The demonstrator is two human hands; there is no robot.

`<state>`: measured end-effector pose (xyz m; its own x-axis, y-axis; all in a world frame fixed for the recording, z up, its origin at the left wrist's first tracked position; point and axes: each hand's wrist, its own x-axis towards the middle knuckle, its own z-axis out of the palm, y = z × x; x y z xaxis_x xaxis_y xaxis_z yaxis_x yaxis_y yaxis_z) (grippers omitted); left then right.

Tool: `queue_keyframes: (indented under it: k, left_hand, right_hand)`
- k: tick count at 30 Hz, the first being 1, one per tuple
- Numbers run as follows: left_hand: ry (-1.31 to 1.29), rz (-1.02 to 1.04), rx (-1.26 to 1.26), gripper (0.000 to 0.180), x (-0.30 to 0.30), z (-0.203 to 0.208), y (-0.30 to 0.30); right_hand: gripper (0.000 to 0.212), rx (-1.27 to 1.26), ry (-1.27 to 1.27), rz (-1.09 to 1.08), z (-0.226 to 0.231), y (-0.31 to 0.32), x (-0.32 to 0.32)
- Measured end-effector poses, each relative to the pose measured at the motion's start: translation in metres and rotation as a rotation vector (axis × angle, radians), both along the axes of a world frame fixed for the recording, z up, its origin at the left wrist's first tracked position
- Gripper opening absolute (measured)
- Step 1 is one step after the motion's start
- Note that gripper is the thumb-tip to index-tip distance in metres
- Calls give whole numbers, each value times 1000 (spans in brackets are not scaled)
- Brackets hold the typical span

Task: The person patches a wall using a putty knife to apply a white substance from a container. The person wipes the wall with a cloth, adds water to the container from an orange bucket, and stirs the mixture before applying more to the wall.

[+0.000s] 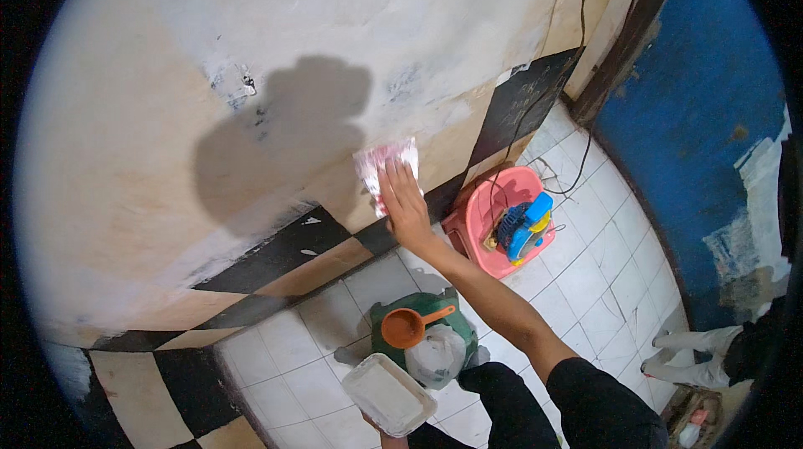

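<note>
At the wall [452, 22], my right hand [404, 206] reaches up with its fingers laid along a thin, pinkish sheet smeared with white [386, 150]. The sheet rests against the wall; my thumb is hidden, and the sheet's exact kind is unclear. Low in the view, my left hand [374, 425] grips a white rectangular tray [428, 410] from underneath, most of its fingers out of sight. Whitish material coats the tray's inside. Beyond the tray, an orange dipper [403, 328] lies on a green stool [381, 308], beside a whitish plastic bag [437, 355].
A pink plastic chair [481, 198] holds a blue and yellow item [525, 227]. Dark cables [583, 10] hang down the wall beside it. To the right is a blue door [669, 131]; below it, white-trousered legs [694, 353]. White tiles [376, 286] cover the floor.
</note>
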<state>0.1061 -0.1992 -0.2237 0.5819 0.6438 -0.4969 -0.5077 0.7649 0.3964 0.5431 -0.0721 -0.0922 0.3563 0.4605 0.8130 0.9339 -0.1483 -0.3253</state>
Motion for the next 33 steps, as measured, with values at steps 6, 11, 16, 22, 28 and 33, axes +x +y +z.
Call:
queue_keyframes:
  k: [6,11,16,22,28,33]
  left_hand:
    - [10,-5,33,77,-16,-1,11]
    - [22,-26,65,78,-22,-1,15]
    - [21,-37,48,75,-13,-1,15]
    - [22,-51,12,70,5,2,11]
    - [23,-29,0,67,12,12,0]
    - [-36,-64,-89,79,4,-5,-10]
  right_hand:
    - [78,112,92,-124,27,-55,44]
    - [80,329,-296,-408,146,-80,156]
    - [80,311,-339,-391,164,-65,191]
    - [65,53,-67,-166,18,-54,108]
    - [76,72,62,-137,-16,-87,83]
    - [78,268,16,-299,-8,-55,135]
